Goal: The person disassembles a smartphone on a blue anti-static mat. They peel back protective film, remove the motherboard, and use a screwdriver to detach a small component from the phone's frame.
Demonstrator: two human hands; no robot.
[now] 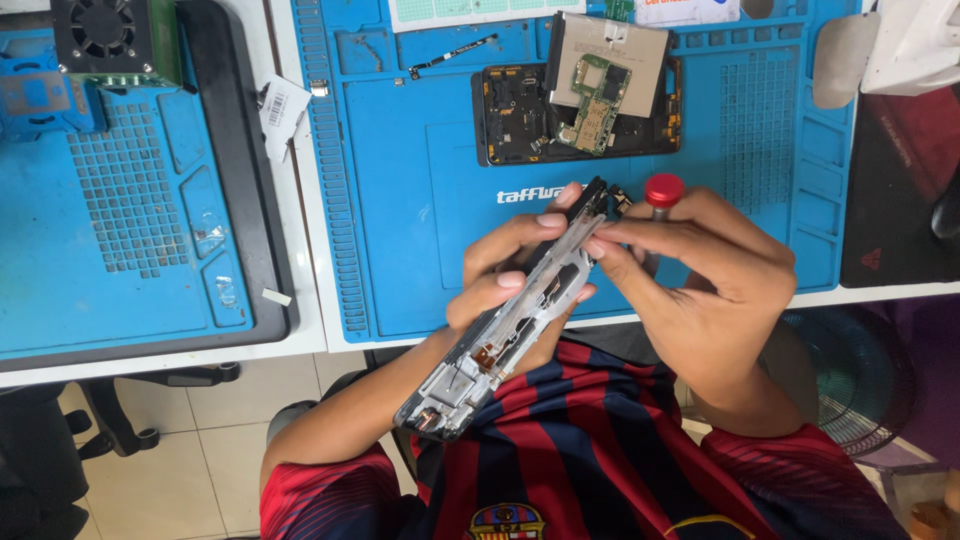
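The phone frame [510, 315] sits tilted between both hands, above the person's lap and over the near edge of the worktop [300, 345]. The left hand [510, 275] cups it from the left; the right hand [700, 280] is at its far end, with a screwdriver [660, 200] standing up inside that hand. On the worktop lies a mat [400, 200]. Behind the hands, on this mat, lies an opened phone body [520, 115] with a circuit board [595, 105] on it and a plate [610, 50] leaning across its far edge. A second mat [120, 220] lies to the left, carrying a fan unit [105, 35] at its far end.
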